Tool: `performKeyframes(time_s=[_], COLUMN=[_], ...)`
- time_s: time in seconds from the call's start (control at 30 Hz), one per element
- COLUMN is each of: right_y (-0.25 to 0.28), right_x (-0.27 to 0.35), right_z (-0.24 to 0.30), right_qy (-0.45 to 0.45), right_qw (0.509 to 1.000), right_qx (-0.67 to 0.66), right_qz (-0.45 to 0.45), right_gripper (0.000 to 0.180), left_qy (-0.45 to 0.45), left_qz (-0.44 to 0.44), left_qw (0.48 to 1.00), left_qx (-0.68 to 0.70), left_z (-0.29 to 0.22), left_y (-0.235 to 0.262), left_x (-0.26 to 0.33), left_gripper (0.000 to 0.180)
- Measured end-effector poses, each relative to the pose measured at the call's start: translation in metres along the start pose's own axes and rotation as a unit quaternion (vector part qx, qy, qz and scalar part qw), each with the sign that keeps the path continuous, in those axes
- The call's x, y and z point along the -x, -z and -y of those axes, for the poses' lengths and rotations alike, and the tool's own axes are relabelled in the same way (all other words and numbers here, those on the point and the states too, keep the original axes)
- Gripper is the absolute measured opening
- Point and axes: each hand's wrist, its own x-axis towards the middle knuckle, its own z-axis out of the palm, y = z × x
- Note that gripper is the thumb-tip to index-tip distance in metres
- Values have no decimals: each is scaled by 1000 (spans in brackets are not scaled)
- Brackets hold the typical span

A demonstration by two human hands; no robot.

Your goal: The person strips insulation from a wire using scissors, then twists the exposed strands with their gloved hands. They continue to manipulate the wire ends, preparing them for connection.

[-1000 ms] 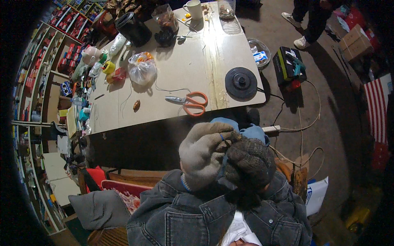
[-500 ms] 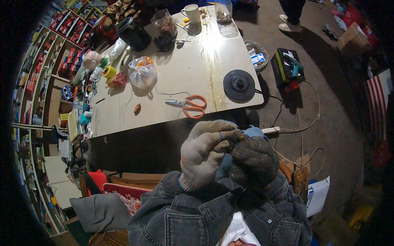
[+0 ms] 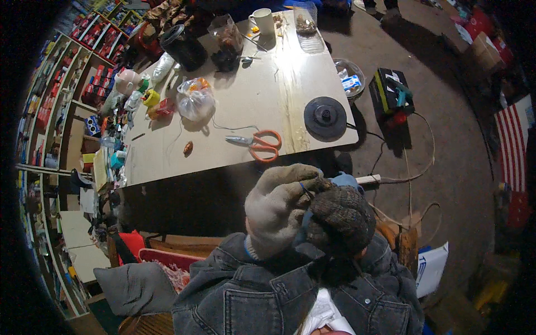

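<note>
In front of my chest, beyond the table's near edge, my two hands are drawn together. My left hand (image 3: 274,204), in a pale knitted glove with soiled fingers, has its fingers curled and pinched. My right hand (image 3: 341,216), in a dark grey knitted glove, is bent closed against it. Between the fingertips, whatever they grip is too small and covered to name. A thin blue line crosses the left glove's fingers. Scissors with orange handles (image 3: 264,146) lie on the table just beyond my hands, and a small brown lump (image 3: 188,148) lies farther left.
The table (image 3: 240,100) bears a black round base (image 3: 325,119), a knotted plastic bag (image 3: 195,99), a white mug (image 3: 263,21) and a black container (image 3: 182,47). A clear basket (image 3: 349,77) and a black box (image 3: 392,92) stand right of it. Cords trail over the floor.
My right hand has shifted slightly and turned against the left, and my left fingers have moved a little. At the far edge, another person's feet have moved left and away.
</note>
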Motion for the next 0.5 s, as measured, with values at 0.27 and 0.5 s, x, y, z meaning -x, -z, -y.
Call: performKeyframes(time_s=[0.27,0.5], right_y=[-17,-15], right_x=[-3,-14], right_z=[-5,-4], right_qy=[67,119], right_qw=[995,988], right_qx=[42,-11], right_qz=[-65,-92], right_gripper=[33,24], left_qy=[-17,31], left_qz=[-34,-66], left_qw=[999,996], left_qx=[-2,55], left_z=[2,3], left_y=[-3,-3], left_x=[4,4], left_gripper=[32,29])
